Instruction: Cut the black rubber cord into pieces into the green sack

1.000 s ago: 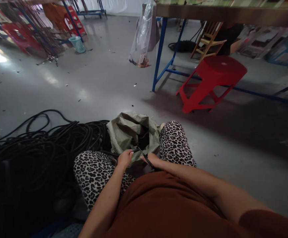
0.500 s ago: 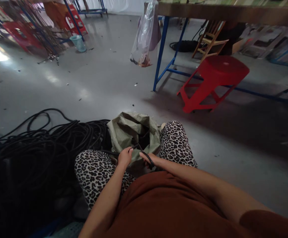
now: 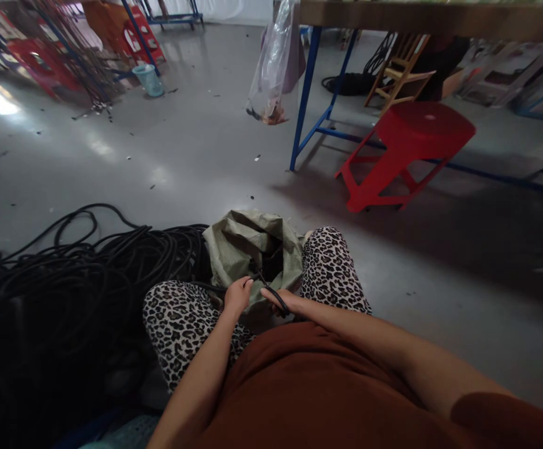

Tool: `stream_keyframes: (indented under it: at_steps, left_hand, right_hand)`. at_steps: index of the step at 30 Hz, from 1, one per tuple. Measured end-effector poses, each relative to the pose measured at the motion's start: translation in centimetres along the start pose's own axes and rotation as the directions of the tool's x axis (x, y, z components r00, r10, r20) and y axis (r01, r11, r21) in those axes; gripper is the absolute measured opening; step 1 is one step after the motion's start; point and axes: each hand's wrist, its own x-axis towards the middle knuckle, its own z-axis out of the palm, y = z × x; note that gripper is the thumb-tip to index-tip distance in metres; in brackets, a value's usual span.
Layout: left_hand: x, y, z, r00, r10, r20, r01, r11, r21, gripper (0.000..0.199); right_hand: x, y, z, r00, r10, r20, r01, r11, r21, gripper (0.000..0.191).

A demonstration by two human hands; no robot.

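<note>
Between my knees stands an open woven sack (image 3: pixel 227 240) with dark stuff inside. My right hand (image 3: pixel 281 300) is closed around the black handles of a pair of scissors (image 3: pixel 277 299), whose blades point over the sack's mouth. My left hand (image 3: pixel 238 294) pinches a black rubber hose or cord (image 3: pixel 213 287) close to the blades. That cord runs left over my knee towards a big tangled heap of black cord (image 3: pixel 159 255) on the floor. Whether the blades touch the cord I cannot tell.
A red plastic stool (image 3: pixel 407 153) stands ahead on the right, beside a blue-legged table (image 3: pixel 305 100). From the table hangs a clear plastic bag (image 3: pixel 274 81). Further off are a wooden chair (image 3: pixel 402 72) and a light-blue basket (image 3: pixel 148 81). Small scraps dot the grey floor.
The short piece of cord that reached from my left hand to the blades no longer shows there; a dark bit is now lower over the sack's opening. Both hands have hardly moved.
</note>
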Motion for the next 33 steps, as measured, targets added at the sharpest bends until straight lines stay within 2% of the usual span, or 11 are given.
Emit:
stream_keyframes:
  at_steps: [12,20,24,27,30,33]
  left_hand:
    - [-0.4,0.2,-0.1,0.994,-0.009,0.105,0.010,1.000,-0.010,0.037]
    - [-0.5,0.3,-0.7,0.975,-0.007,0.224,0.019,0.999,-0.049,0.037]
    - [-0.5,0.1,-0.6,0.978,0.009,0.207,-0.006,1.000,-0.014,0.037]
    - [-0.5,-0.1,-0.4,0.988,0.038,0.151,-0.040,0.999,0.012,0.035]
    - [-0.5,-0.3,-0.2,0.994,0.065,0.092,-0.066,0.998,0.003,0.034]
    - [-0.4,-0.6,-0.1,0.995,0.059,0.085,-0.058,0.998,-0.016,0.033]
  right_hand:
    - [0.3,0.2,0.1,1.000,-0.004,0.010,0.004,1.000,-0.025,0.059]
    - [0.3,0.0,0.0,1.000,-0.022,-0.009,0.021,0.994,-0.111,0.061]
    - [-0.3,-0.2,-0.1,1.000,-0.010,-0.003,0.010,0.995,-0.100,0.058]
    - [-0.3,-0.1,-0.1,1.000,-0.009,-0.019,0.008,0.997,-0.080,0.057]
    - [0.0,0.0,0.0,0.999,-0.024,-0.029,0.021,0.997,-0.074,0.057]
    - [0.1,0.0,0.0,0.999,-0.023,-0.026,0.021,0.996,-0.083,0.057]
